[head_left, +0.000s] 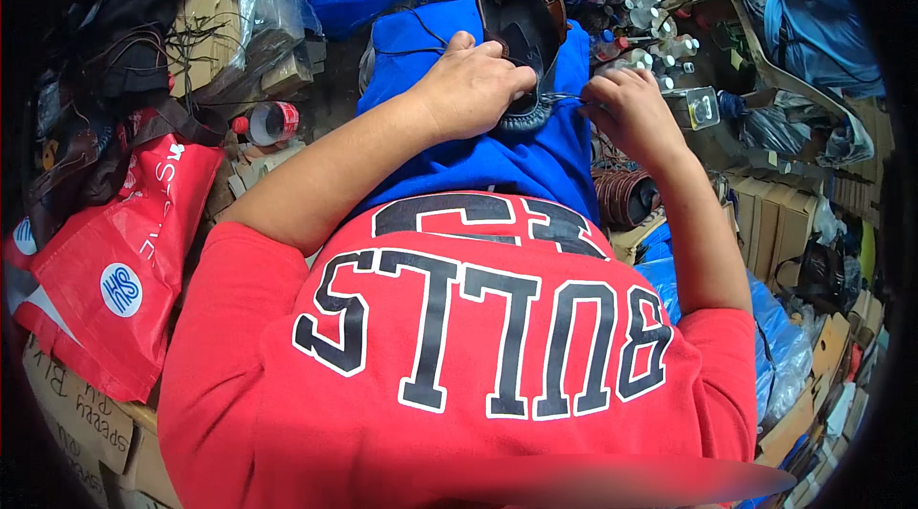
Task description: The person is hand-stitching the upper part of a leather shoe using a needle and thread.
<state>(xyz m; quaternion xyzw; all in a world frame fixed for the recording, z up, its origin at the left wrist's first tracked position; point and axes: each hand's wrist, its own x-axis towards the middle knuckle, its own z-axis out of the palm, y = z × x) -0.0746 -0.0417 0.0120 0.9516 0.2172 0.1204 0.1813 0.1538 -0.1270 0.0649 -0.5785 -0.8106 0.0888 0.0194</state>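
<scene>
A dark leather shoe (522, 35), its open top facing up, lies across my lap on blue cloth (411, 59). My left hand (475, 86) is closed on the shoe's left side, fingers reaching over its opening. Gathered stitches (524, 119) seem to run round the shoe's near end. Just right of that end, my right hand (629, 107) is closed in a pinch, apart from the shoe. Thin strands, which look like thread (566, 98), run between it and the shoe. Another dark thread (427, 29) loops out beyond my left hand. The right fingertips are partly hidden.
To the left are a red bag (124, 260) and a bottle with a red label (268, 123). Several clear bottles (660, 40) crowd the far right, near a person in a blue top (827, 31). Brown rolled material (626, 198) and cardboard boxes (770, 222) lie right.
</scene>
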